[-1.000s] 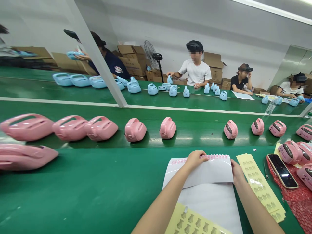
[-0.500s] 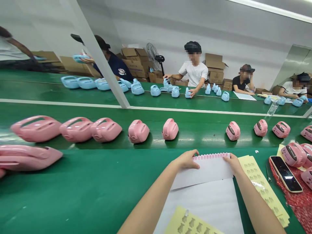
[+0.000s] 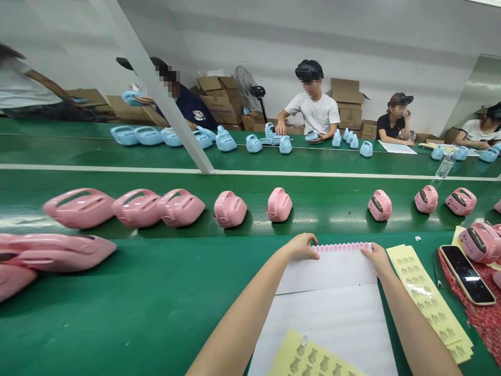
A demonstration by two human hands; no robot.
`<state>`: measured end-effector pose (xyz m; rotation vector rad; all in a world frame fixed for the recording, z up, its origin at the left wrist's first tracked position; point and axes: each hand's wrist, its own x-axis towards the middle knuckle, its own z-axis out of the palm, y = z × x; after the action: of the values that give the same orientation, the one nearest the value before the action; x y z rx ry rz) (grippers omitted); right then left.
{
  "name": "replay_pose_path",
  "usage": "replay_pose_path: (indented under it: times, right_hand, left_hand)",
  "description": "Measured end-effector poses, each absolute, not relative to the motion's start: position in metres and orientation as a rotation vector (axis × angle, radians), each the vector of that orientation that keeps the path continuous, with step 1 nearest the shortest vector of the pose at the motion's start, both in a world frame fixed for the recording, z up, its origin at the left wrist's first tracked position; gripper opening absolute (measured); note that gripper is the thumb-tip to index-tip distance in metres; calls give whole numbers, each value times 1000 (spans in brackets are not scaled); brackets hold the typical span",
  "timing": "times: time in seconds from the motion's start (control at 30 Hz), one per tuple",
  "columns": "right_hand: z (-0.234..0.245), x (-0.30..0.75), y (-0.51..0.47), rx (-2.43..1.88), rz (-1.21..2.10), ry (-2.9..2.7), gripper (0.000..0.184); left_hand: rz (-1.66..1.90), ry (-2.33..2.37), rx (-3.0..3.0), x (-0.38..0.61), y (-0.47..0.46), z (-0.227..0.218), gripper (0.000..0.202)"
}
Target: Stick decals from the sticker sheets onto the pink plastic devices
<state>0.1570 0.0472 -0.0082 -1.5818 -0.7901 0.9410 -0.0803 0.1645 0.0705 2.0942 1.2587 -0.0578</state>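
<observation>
My left hand (image 3: pixel 301 246) and my right hand (image 3: pixel 374 256) each pinch a far corner of a white sticker sheet (image 3: pixel 326 269) that has a row of small pink stickers (image 3: pixel 341 246) along its far edge. The sheet lies flat on a larger white sheet (image 3: pixel 332 324) on the green table (image 3: pixel 156 303). A yellow sticker backing (image 3: pixel 309 357) with cut-out shapes lies nearest me.
Pink toy shells (image 3: pixel 229 208) stand in a row on the green belt beyond my hands, with more at the left (image 3: pixel 62 252) and right (image 3: pixel 479 242). Yellow backing sheets (image 3: pixel 428 295) and a phone (image 3: pixel 466 273) lie at the right. Other people (image 3: pixel 313 112) handle blue shells (image 3: pixel 253 143) across the line.
The folded-over flap of the sticker sheet has been laid down flat and pushed away from me; both hands moved slightly forward with it. The view shifted a little to the left.
</observation>
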Motion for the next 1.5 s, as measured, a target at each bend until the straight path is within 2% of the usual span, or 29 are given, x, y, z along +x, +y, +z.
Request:
replay_pose_path:
  times: [0.27,0.47,0.7,0.77,0.83,0.93,1.17,1.3,1.5]
  right_hand:
    - [-5,156,50,-1692,887,-847,29]
    - [0,153,49,-1817,790,-925,24]
    - [7,145,53,-2000,617,-1018,15]
    - [8,141,54,-2036,567,-1031,22]
    - [9,136,54,-2062,517,-1053,38]
    - [11,128,53,-2080,473,-1111,56]
    - [19,100,45,-2312,80,-1575,47]
    - [19,69,46,-2084,204,-2012,53]
    - [26,54,49,-2096,353,-2091,54]
  left_hand:
    - [-2,1238,1972,-130,183,66,39]
    - [58,1195,1992,-135,174,56,48]
    - [56,1429,2184,-129,171,60,28]
    - [98,1556,2270,-123,161,61,33]
    - [166,1653,2373,-114,144,59,40]
    - [210,1632,2532,-98,114,52,39]
    - [81,1490,2673,-81,86,34,55]
    - [12,1492,2670,-85,89,36,60]
    - [-61,1515,2651,-88,88,41,64]
